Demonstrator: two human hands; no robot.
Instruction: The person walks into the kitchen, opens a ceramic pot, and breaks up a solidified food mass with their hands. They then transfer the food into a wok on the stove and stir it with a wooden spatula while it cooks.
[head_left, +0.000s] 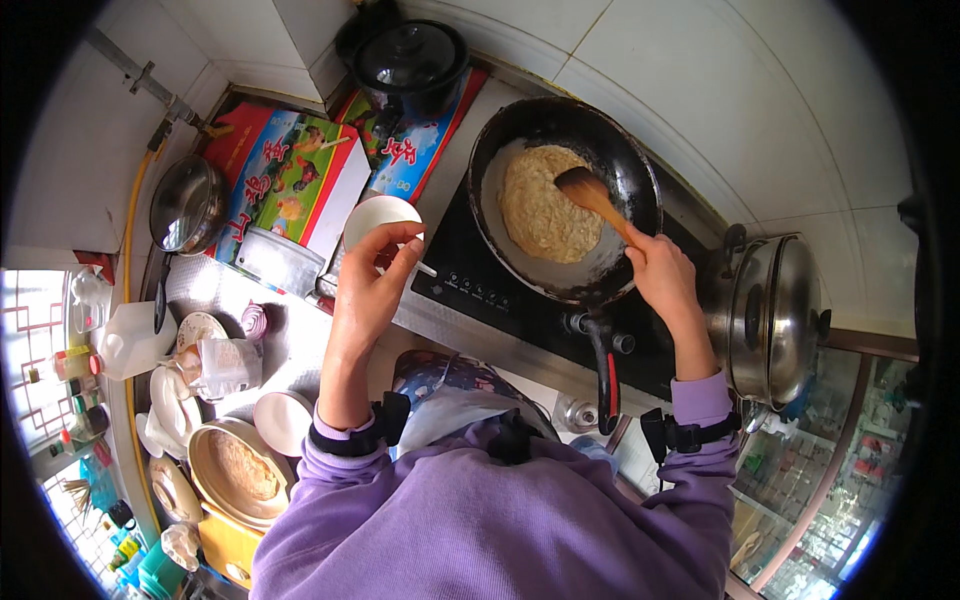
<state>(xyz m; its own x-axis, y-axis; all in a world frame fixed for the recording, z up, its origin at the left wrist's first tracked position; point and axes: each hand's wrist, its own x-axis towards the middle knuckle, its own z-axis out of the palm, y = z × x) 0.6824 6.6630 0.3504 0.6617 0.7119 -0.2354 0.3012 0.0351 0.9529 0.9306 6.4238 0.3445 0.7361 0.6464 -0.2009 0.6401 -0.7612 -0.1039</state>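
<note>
My right hand (664, 270) grips the handle of a wooden spatula (586, 190). The spatula's blade rests on a pale, lumpy pancake of batter (544, 214) in a black wok (634, 161). This wok stands on a black glass cooktop (457, 259), its black and red handle towards me. My left hand (371, 277) is raised at the cooktop's left side, fingers curled towards the thumb; whether it holds anything is unclear. Just beyond it, partly hidden, is a white bowl (382, 212). A thin white piece, perhaps a spoon handle, shows beside the fingers.
Left of the cooktop lie a cleaver (277, 262) and printed cardboard (304, 176); a black lidded pot (410, 60) stands behind. A small pan (187, 206), half an onion (256, 321), dishes and a large bowl of mixture (241, 465) crowd the left counter. A steel steamer (757, 315) stands right.
</note>
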